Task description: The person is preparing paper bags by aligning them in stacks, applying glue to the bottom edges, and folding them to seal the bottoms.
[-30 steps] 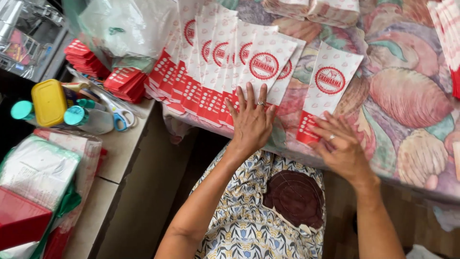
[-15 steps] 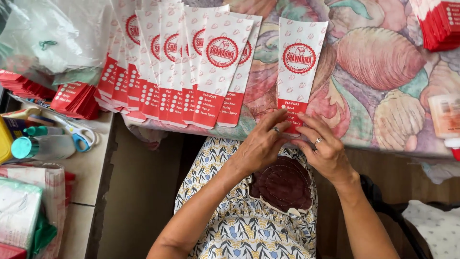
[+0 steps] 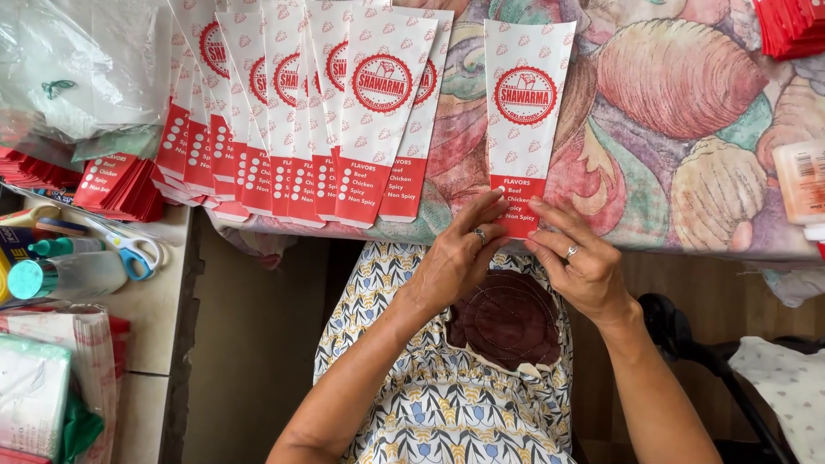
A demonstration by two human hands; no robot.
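Both hands (image 3: pixel 524 258) have drawn one paper sleeve (image 3: pixel 524 120) apart.

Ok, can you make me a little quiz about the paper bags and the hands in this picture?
1. True or false: both hands touch the single paper bag lying apart from the fanned row of bags.
2. Which end of that bag do the left hand and right hand press? A) top white end B) bottom red end C) the round stamp in the middle
3. What tool with blue handles lies on the side counter?

Key: 1 true; 2 B; 3 scissors.
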